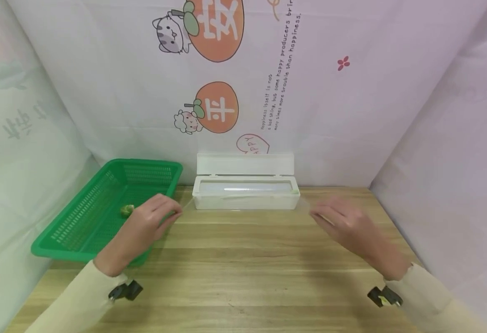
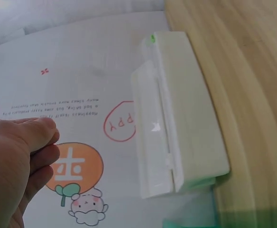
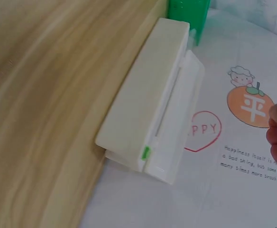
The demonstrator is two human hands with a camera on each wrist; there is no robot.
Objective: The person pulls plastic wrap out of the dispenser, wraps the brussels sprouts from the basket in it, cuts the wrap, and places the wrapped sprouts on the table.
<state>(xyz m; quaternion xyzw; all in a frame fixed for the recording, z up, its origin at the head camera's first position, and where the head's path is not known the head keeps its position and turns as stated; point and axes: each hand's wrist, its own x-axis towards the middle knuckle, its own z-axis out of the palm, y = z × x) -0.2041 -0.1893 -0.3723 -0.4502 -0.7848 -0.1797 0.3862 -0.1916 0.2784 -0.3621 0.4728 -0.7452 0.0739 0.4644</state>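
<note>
The box (image 1: 246,202) stands at the rear of the tabletop (image 1: 252,273), directly before the printed backdrop (image 1: 331,120). The basket (image 1: 65,255) sits to its left, containing one small item (image 1: 127,211).

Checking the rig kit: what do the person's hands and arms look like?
The left hand and right hand are gloveless. The left sleeve and right sleeve are plain cream, ending near the wrists. Small, dark, blocky devices sit there: a left device and a right device showing a yellowish patch. No cables show.

White box (image 1: 246,202), lid (image 1: 245,165) raised, on wooden table (image 1: 243,282), seemingly clear film (image 1: 188,204) in front
</note>
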